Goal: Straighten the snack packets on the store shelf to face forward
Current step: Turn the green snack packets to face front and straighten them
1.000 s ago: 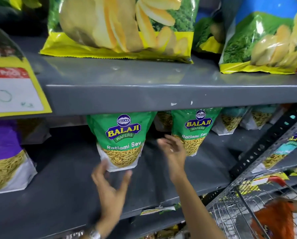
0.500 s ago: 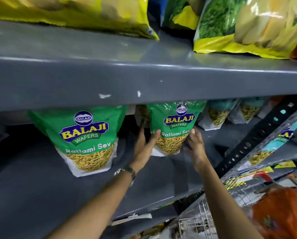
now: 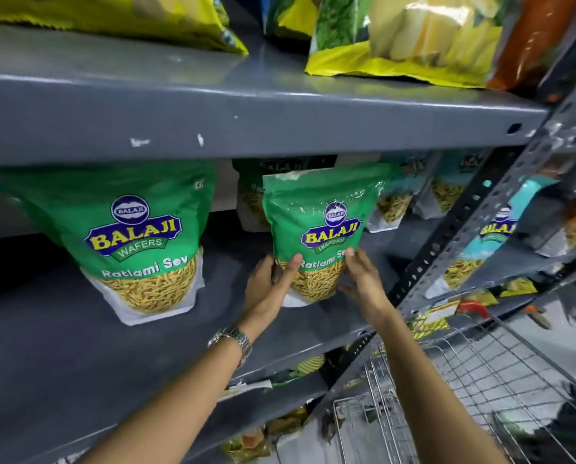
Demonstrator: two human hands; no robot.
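Step in hand: squaring up one packet. Left hand point(image 3: 269, 289), steel watch on the wrist, and right hand point(image 3: 363, 283) clasp the lower sides of the green Balaji Ratlami Sev pouch point(image 3: 320, 229) mid-way along the grey metal shelf point(image 3: 62, 346) — fingers curled round its edges, thumbs on the front. Label faces out, slightly tilted. Next: stand it level, release. Further pouches behind still need fronting.
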